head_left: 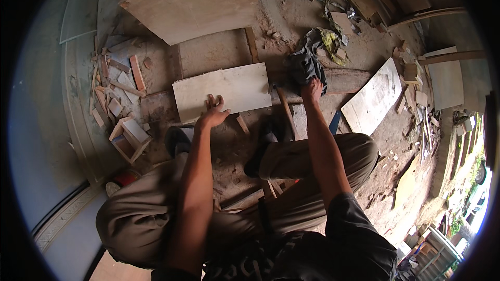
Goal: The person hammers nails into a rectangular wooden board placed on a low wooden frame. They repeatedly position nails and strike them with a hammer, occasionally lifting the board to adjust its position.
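Lying spread and unclenched across the near edge of one pale board [232, 86], the left hand [212, 116] grips nothing; most of the board reaches away toward 12 and 1 o'clock from its fingers. The board's long axis runs nearly from 9 to 3 o'clock, the 3 o'clock end tipped slightly upward. This hand is the nearer one; the right hand [313, 90] sits apart, beyond that end. Its fingers seem clenched on one dark cloth [303, 67] toward 11 o'clock, though the fingertips are hidden. Between board and right hand stands one wooden handle [287, 109].

Outward from the right hand come one blue object [335, 123], kind unclear, at 5 o'clock, and one whitish board [373, 99] near 3. From the left hand, one wooden box [136, 131] lies between 8 and 9, one large curved board [203, 5] at 12.
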A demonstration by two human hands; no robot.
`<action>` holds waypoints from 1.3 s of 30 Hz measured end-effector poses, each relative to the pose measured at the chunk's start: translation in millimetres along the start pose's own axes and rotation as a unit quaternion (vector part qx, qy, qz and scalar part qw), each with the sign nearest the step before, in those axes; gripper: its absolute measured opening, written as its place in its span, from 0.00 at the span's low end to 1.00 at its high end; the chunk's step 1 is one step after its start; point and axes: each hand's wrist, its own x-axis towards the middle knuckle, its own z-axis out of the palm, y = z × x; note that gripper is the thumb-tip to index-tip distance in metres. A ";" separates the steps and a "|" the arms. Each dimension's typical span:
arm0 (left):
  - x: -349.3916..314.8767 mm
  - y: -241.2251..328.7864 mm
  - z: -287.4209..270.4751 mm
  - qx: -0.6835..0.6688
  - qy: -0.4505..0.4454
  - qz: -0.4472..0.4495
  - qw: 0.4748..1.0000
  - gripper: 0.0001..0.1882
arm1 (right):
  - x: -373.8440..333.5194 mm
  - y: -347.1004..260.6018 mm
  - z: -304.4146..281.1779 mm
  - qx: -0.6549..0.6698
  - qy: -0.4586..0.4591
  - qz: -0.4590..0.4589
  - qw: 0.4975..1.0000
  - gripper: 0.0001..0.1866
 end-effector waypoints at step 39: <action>-2.1 130.5 51.6 -0.389 0.360 0.141 0.836 0.10 | -137.8 -80.6 -46.1 0.344 0.172 0.080 0.920 0.14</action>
